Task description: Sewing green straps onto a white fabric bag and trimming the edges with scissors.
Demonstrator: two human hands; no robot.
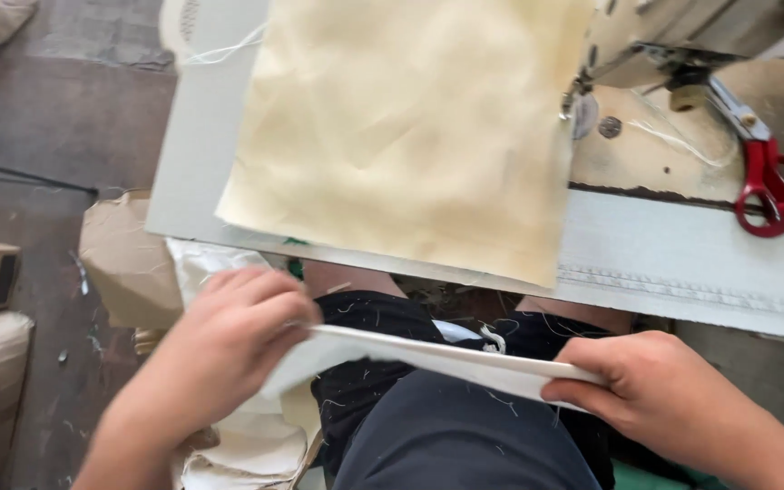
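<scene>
My left hand and my right hand each pinch one end of a folded piece of white fabric, held flat and edge-on over my lap, below the table's front edge. A large cream cloth lies spread on the grey sewing table above my hands, its lower edge near the table's front. The sewing machine head stands at the upper right, with its foot at the cloth's right edge.
Red-handled scissors lie on the wooden machine bed at the far right. A pile of white fabric sits by my left knee. Cardboard boxes and a sack stand on the floor at the left, with thread scraps around.
</scene>
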